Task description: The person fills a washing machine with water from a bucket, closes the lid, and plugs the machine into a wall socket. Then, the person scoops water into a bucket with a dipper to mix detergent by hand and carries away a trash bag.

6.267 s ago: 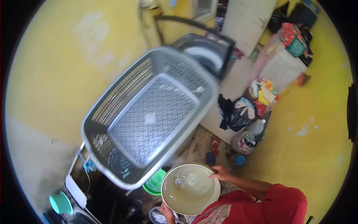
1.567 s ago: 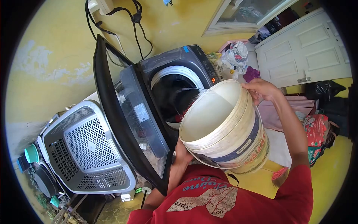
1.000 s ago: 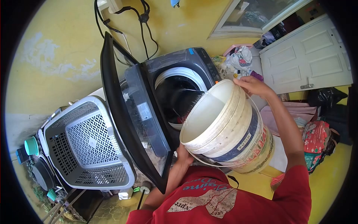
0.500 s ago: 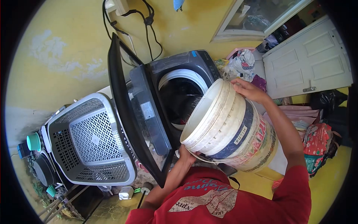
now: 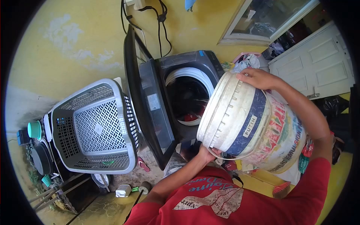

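A large white paint bucket (image 5: pixel 228 116) with a dark blue band and "PUTIH" label lies tilted in front of me, its mouth toward the washing machine (image 5: pixel 191 58). My right hand (image 5: pixel 257 78) grips the upper rim, thumb and fingers over the edge. Below, my left hand (image 5: pixel 207 154) is closed at the lower rim near the wire handle, its fingers partly hidden under the bucket. The machine's lid (image 5: pixel 150 101) stands raised on the left. Inside the drum (image 5: pixel 187 93) I see dark contents with a bit of red. The bucket's inside is turned out of sight.
A grey laundry basket (image 5: pixel 99 127) stands left of the raised lid. Cables (image 5: pixel 161 22) hang on the yellow wall behind. Plastic bags (image 5: pixel 247 62) lie right of the machine, near a white door (image 5: pixel 307 63). A flip-flop (image 5: pixel 143 164) rests on the floor.
Both hands have moved the bucket rightward, slightly away from the machine, and turned its mouth out of sight. More of the drum shows now. The camera view has also shifted.
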Available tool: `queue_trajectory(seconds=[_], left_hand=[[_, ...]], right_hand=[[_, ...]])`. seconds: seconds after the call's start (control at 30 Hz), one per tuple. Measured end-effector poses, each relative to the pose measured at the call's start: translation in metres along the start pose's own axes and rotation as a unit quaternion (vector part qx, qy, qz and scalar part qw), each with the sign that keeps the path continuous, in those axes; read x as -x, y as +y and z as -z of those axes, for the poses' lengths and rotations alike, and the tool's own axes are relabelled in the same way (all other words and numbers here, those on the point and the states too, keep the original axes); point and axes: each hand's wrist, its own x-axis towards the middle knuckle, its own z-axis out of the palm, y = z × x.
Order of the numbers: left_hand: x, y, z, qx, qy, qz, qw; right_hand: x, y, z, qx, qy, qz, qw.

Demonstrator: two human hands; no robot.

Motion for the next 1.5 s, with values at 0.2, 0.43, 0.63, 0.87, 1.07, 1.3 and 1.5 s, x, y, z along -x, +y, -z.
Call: queue_trajectory(seconds=[0.2,0.43,0.63,0.87,1.07,1.3,1.5], left_hand=[[0.007,-0.004,-0.032,-0.091,0.101,-0.057,0.989],[0.035,-0.012,-0.059,-0.287,0.133,-0.041,0.948],[0.069,0.007,-0.034,-0.441,0.053,-0.007,0.896],[0.205,0.027,0.038,-0.560,0.138,0.004,0.817],[0.331,0.038,0.141,-0.516,0.198,-0.150,0.820],[0.467,0.051,0.224,-0.399,0.271,-0.312,0.819],[0.549,0.049,0.246,-0.419,0.294,-0.403,0.759]], right_hand=[[0.038,-0.033,0.021,-0.006,0.031,-0.003,0.999],[0.171,0.000,-0.013,-0.168,0.189,-0.012,0.967],[0.291,0.057,-0.143,-0.359,0.303,0.059,0.881],[0.346,0.009,-0.273,-0.586,0.163,0.069,0.791],[0.256,-0.028,-0.353,-0.685,0.005,0.123,0.718],[0.156,-0.165,-0.327,-0.305,0.325,0.200,0.872],[0.137,-0.250,-0.250,-0.179,0.553,0.337,0.740]])
